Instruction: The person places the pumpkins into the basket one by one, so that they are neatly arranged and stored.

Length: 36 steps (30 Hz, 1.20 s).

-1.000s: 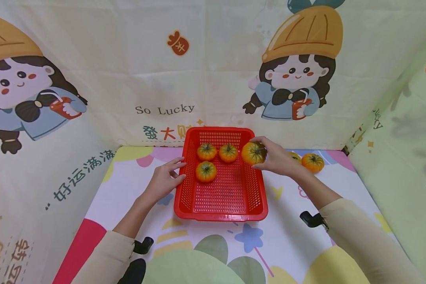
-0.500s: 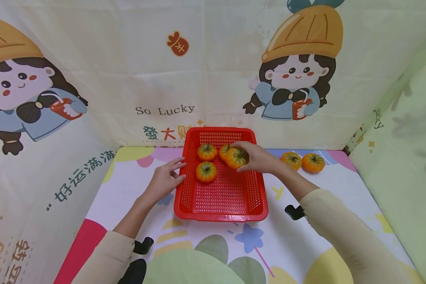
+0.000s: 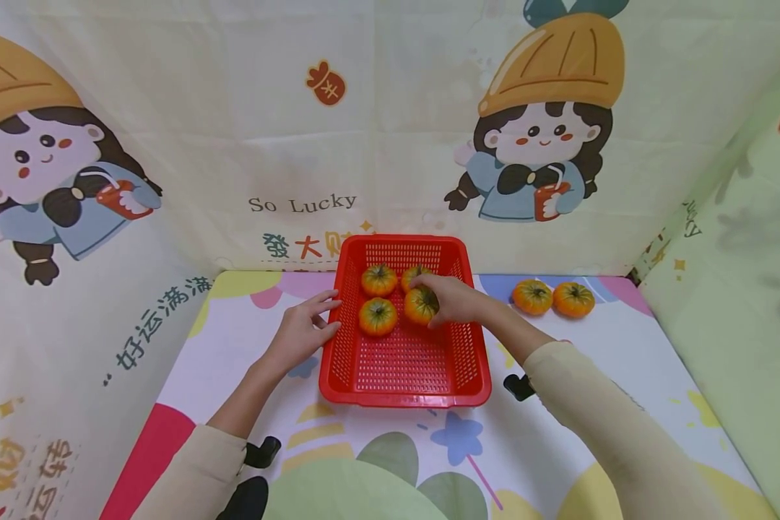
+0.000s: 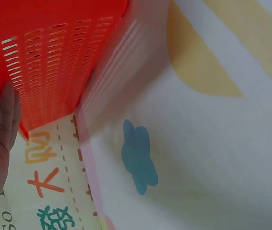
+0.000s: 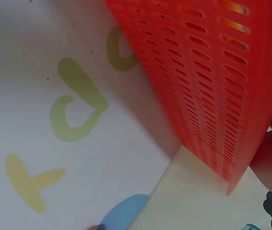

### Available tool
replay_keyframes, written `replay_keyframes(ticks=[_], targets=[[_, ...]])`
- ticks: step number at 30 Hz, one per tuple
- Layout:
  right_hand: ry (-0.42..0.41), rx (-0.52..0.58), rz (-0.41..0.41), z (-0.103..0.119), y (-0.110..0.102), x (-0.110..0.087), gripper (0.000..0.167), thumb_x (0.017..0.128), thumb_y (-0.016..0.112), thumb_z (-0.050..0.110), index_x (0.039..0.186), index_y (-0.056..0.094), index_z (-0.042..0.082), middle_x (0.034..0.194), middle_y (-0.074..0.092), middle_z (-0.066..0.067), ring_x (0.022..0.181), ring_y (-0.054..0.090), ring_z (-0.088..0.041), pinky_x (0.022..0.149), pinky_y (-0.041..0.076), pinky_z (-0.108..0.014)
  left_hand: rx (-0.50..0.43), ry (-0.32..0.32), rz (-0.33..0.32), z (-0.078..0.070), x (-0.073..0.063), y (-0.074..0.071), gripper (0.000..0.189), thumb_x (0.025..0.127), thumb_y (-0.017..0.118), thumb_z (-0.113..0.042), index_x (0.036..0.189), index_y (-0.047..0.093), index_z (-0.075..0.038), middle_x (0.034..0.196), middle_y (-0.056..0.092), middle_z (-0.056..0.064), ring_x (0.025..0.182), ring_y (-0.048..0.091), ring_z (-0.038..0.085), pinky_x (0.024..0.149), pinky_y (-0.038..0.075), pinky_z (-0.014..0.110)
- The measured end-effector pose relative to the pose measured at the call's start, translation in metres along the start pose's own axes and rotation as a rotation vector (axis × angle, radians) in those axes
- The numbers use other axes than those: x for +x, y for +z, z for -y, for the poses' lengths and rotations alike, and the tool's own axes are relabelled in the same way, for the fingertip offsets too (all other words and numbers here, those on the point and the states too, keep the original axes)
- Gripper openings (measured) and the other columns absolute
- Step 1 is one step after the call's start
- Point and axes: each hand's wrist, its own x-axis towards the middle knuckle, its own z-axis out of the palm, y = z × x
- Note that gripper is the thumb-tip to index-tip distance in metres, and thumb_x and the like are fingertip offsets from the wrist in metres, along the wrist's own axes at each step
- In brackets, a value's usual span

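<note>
I had the right hand [image 3: 453, 298] gripping an orange pumpkin [image 3: 419, 308] inside the red basket [image 3: 403, 399], toward one o'clock from its middle; I couldn't tell whether it touched the bottom. Three other pumpkins [image 3: 377, 318] sat around it at nine, ten and twelve o'clock. My left hand [image 3: 301, 328] touched the nine o'clock rim, fingers loosely spread, while two outlying pumpkins [image 3: 531, 297] lay on the table [image 3: 234, 347] toward three o'clock.

We see that the left sleeve [image 3: 188, 473] and the right sleeve [image 3: 604, 419] are plain beige. By the left cuff [image 3: 219, 442] we notice a bent black piece [image 3: 263, 453] and a rounded black part [image 3: 247, 500]; by the right cuff [image 3: 550, 361], another small black piece [image 3: 517, 387].
</note>
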Motion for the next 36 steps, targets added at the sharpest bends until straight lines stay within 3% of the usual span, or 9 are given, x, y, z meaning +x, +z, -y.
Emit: replay_keyframes(ticks=[11,23,30,36], targets=[[0.035,-0.069,0.154,0.0,0.002,0.012,0.076,0.078,0.087,0.008,0.145,0.052,0.019,0.147,0.053,-0.008,0.138,0.047,-0.031,0.103,0.055,-0.049,0.0,-0.003,0.0,0.001,-0.001,0.001,0.047,0.091,0.076,-0.011,0.137,0.066,-0.002,0.154,0.055,0.01,0.075,0.066,0.014,0.064,0.058,0.022],[0.084,-0.083,0.175,-0.002,0.01,0.019,0.078,0.075,0.089,0.01,0.142,0.054,0.029,0.143,0.057,0.0,0.137,0.051,-0.027,0.1,0.057,-0.046,0.011,-0.007,0.0,-0.001,0.0,-0.001,0.047,0.091,0.076,-0.011,0.136,0.066,-0.002,0.154,0.055,0.01,0.075,0.066,0.014,0.065,0.058,0.021],[0.098,-0.111,0.198,-0.005,0.014,0.024,0.085,0.076,0.089,0.011,0.151,0.052,0.026,0.153,0.052,-0.002,0.144,0.045,-0.029,0.108,0.051,-0.05,0.01,-0.007,0.003,-0.002,0.001,-0.001,0.047,0.091,0.076,-0.011,0.136,0.066,-0.002,0.154,0.055,0.01,0.076,0.067,0.014,0.065,0.059,0.021],[0.099,-0.11,0.209,-0.006,0.016,0.025,0.081,0.079,0.087,0.011,0.15,0.052,0.025,0.151,0.053,-0.004,0.143,0.046,-0.03,0.107,0.052,-0.05,0.008,-0.022,0.007,-0.001,0.002,-0.002,0.048,0.091,0.076,-0.012,0.137,0.066,-0.003,0.154,0.055,0.008,0.076,0.067,0.015,0.066,0.059,0.023]])
